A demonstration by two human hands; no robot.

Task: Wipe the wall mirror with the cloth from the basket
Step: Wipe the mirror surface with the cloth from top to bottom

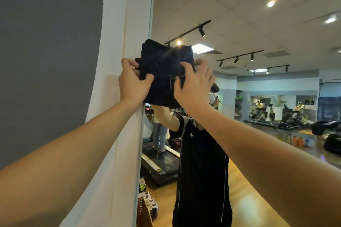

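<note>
Head view. A dark folded cloth [164,72] is held flat against the wall mirror [258,97], close to the mirror's left edge and at raised-arm height.

Left hand [133,81]: the fingers are curled round the cloth's left edge and the thumb is pressed onto its front face, so the fabric is pinched between them. The hand overlaps the boundary between the white wall strip [118,116] and the glass.

Right hand [193,86]: the fingers are spread and bent at the knuckles, with the fingertips dug into the front of the cloth on its right side. The thumb is set against the cloth near a faint stitched marking. Whether fabric is gathered under the palm cannot be told.

Edges: the mirror's left edge runs almost vertically just behind the left hand. To its left lies the white strip, and beyond that a grey wall panel [46,61]. The cloth's left margin projects slightly past the glass onto the strip.

Open room: uncovered glass extends above the cloth, widely to its right, and downward. In it are reflected a ceiling with track lights, a gym floor with treadmills, and a person in a dark shirt with both arms raised. A woven basket [143,214] is seen at the lower edge, beside the mirror's foot.
</note>
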